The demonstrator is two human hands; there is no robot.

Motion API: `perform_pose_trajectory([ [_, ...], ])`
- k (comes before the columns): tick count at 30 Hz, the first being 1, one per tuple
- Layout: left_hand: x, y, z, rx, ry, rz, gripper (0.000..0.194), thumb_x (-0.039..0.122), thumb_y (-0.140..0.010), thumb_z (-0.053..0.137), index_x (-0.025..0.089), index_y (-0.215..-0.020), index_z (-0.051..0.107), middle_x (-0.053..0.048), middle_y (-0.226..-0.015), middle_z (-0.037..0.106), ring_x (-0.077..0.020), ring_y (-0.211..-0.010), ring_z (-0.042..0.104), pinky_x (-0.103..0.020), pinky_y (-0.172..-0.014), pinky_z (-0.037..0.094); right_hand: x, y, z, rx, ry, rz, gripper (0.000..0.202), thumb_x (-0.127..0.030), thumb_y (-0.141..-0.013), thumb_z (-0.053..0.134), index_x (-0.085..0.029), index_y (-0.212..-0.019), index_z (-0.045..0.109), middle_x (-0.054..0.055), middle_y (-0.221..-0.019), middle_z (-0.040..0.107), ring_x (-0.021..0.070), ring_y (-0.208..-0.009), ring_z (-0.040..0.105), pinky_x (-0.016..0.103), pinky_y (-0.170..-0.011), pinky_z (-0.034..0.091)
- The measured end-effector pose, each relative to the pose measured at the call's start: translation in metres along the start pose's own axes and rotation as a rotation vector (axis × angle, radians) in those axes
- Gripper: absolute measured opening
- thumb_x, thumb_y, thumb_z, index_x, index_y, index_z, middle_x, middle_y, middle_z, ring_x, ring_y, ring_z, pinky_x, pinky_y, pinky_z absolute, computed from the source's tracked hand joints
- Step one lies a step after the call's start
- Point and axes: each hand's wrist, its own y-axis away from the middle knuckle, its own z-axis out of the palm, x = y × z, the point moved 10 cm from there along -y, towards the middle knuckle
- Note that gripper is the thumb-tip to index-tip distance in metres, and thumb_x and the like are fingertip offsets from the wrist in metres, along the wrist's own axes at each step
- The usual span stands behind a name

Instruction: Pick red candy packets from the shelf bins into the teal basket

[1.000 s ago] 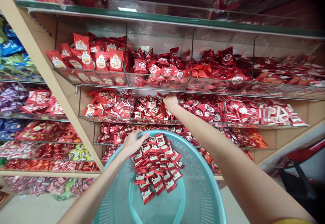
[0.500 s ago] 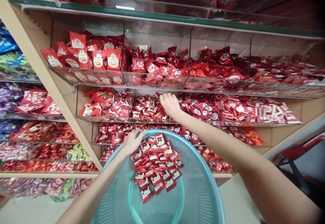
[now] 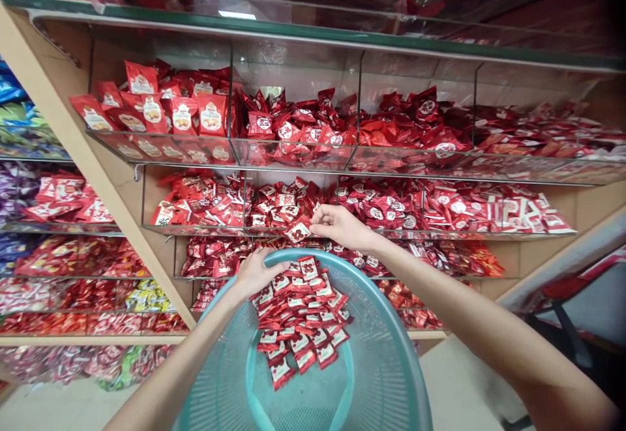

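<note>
My right hand [image 3: 340, 225] pinches a small red-and-white wrapped candy [image 3: 298, 231] at the front of the second shelf, just above the far rim of a turquoise plastic basket [image 3: 408, 336]. My left hand [image 3: 257, 270] grips the basket's far-left rim, thumb over the inner side and fingers partly hidden behind it. Inside the basket lies a heap of matching candies [image 3: 300, 320]. Behind my right hand, a shelf compartment holds more of the same red-and-white candies [image 3: 274, 203].
Clear-fronted shelves hold red packets [image 3: 180, 115] above and other red sweets [image 3: 220, 258] below. A slanting wooden upright [image 3: 90, 170] parts them from a candy rack at left. Dark chair-like parts [image 3: 570, 333] stand at right.
My right hand has come out of the shelf compartment, down and toward me, with a candy now showing in its fingers. My left hand stays on the rim, its thumb now stretched further inward.
</note>
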Motion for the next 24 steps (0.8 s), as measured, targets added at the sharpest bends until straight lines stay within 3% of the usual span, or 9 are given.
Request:
perform_pose_trajectory([
  [10,-0.004,0.003,-0.003,0.016,0.002,0.011,0.061,0.056,-0.061,0.062,0.02,-0.11,0.06,-0.007,-0.103,0.066,-0.0262,-0.094,0.06,-0.035,-0.081,0.045,0.023,0.0,0.005,0.035,-0.196,0.083,0.015,-0.026,-0.073,0.064,-0.017,-0.076,0.053,-0.003,-0.068,0.059,0.0087,-0.065,0.056,0.025,-0.066,0.046],
  [17,-0.009,0.003,-0.007,0.031,-0.063,-0.092,0.055,0.057,-0.075,0.045,0.019,-0.113,0.059,-0.009,-0.114,0.062,-0.0256,-0.099,0.058,-0.034,-0.085,0.043,0.057,0.021,0.025,0.136,-0.771,0.405,0.014,-0.016,-0.074,0.063,-0.017,-0.074,0.049,-0.001,-0.065,0.061,0.0106,-0.068,0.065,0.022,-0.066,0.052],
  [24,-0.009,0.001,-0.006,0.041,-0.047,-0.064,0.052,0.054,-0.079,0.041,0.02,-0.113,0.06,-0.01,-0.116,0.061,-0.0277,-0.106,0.055,-0.037,-0.089,0.041,0.072,0.044,0.045,0.17,-1.063,0.425,0.023,-0.008,-0.074,0.059,-0.018,-0.094,0.053,-0.001,-0.073,0.062,0.0081,-0.067,0.064,0.018,-0.064,0.054],
])
